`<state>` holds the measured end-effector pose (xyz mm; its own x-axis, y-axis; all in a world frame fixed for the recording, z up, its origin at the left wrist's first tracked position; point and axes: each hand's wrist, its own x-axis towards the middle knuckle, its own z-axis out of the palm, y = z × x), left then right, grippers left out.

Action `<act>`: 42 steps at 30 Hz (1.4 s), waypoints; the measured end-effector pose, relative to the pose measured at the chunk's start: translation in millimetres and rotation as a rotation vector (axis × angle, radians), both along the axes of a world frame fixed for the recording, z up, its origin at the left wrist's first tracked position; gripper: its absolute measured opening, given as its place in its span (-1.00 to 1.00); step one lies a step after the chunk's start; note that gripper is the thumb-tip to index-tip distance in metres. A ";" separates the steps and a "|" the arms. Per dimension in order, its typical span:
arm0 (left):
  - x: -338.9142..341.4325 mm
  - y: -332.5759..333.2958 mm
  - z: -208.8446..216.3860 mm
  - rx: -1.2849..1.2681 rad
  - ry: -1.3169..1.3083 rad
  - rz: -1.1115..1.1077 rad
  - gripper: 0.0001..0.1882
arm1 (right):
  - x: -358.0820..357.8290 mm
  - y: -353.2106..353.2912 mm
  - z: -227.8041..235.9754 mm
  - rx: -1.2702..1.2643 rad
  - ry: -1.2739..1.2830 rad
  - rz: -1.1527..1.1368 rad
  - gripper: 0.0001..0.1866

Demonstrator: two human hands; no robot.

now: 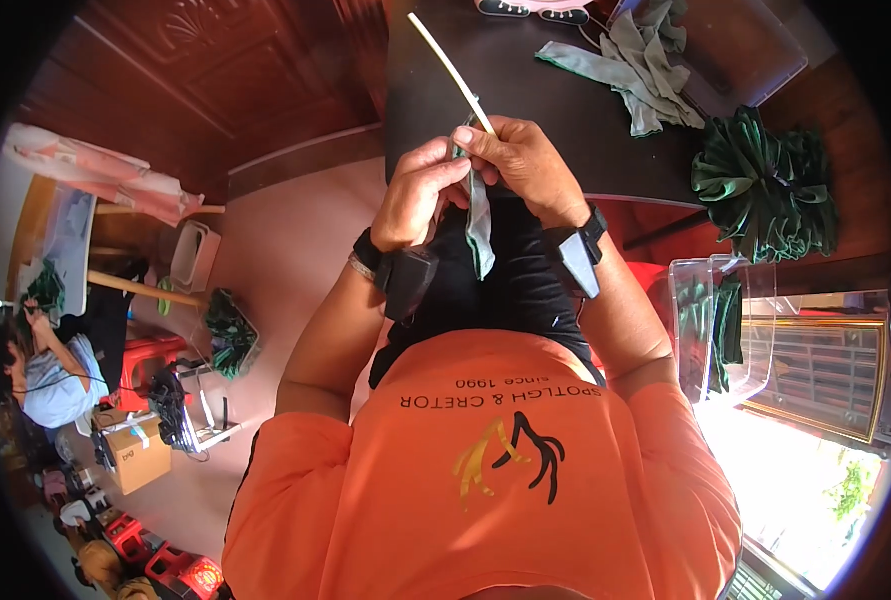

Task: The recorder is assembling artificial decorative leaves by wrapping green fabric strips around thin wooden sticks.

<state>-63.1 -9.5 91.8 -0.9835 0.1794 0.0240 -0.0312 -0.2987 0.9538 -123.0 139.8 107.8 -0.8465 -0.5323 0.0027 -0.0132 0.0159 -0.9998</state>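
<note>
Both of my hands meet over my lap at the near edge of the dark table (566, 140). My right hand (531, 170) is closed with a thin pale stick (448, 68) in its grip, which slants up and to the left over the table. Pinched in my left hand (413, 200) is a narrow grey-green fabric strip (480, 232), whose loose end hangs down between the hands. The fingertips of both hands nearly touch around the strip's top and the stick's lower end. My fingers hide how these two join.
More grey-green strips (651, 70) lie at the table's far right by a clear plastic bin (756, 50). A gathered dark green fabric bundle (766, 185) sits at the right edge. Below it stand clear bins (691, 330). A person (61, 380) handles green fabric at far left.
</note>
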 end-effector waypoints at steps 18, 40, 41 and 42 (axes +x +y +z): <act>20.8 -6.5 -20.8 -0.231 0.069 0.158 -0.77 | 22.1 1.4 -5.9 0.183 0.063 -0.005 -0.81; 38.2 -4.9 -9.8 -0.096 0.042 0.122 -0.81 | 28.0 6.3 2.2 0.184 0.002 0.168 -0.81; 38.4 -4.2 -12.9 -0.054 0.007 0.112 -0.81 | 27.4 5.6 2.7 0.184 0.001 0.169 -0.81; 38.4 -3.6 -15.7 -0.012 -0.027 0.102 -0.81 | 27.0 4.7 3.7 0.191 0.001 0.172 -0.81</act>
<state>-24.7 -13.0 76.1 -0.9969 0.0788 -0.0045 -0.0272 -0.2901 0.9566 -96.1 144.6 111.5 -0.7437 -0.6592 -0.1109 -0.0333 0.2023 -0.9788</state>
